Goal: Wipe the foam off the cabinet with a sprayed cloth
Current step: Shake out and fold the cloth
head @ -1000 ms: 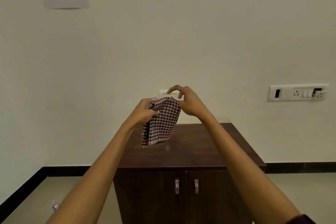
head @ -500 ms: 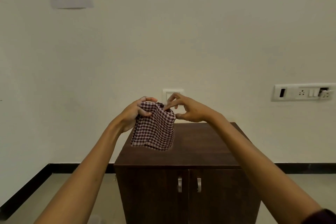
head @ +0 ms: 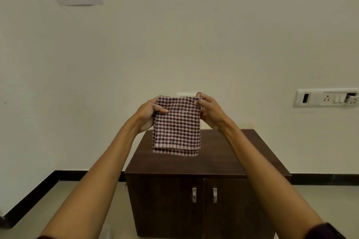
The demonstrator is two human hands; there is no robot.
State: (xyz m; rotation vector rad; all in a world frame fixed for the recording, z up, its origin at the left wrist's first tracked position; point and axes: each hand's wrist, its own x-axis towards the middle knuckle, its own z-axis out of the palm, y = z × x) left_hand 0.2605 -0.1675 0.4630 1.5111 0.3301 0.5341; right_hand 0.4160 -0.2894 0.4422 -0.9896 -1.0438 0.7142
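Item: checked cloth (head: 177,125), folded, doubled layers showing at the lower hem. Location: held in the air in front of you, above the dark wooden cabinet (head: 206,163), not touching its top.

Left hand (head: 148,113): closed on the cloth's upper left corner, thumb across the front face. Right hand (head: 210,111): closed on the upper right corner, fingers curled over the top edge. The hands stand apart by the cloth's width, keeping it flat and hanging straight.

Cabinet top: dark, glossy; no foam can be made out on it from here, nor can you tell whether the cloth is damp. No spray bottle is in view.

Step in hand, as judged: squaring the cloth into a pad before wiping.

Handling notes: keep both corners pinched so the layers stay aligned. Aim for a firm, flat pad that fits your palm; a loose fold will likely bunch and smear. Lower it flat, press evenly, and wipe in overlapping strokes toward one edge. Mind the cabinet handles (head: 204,195) only if working down the doors.
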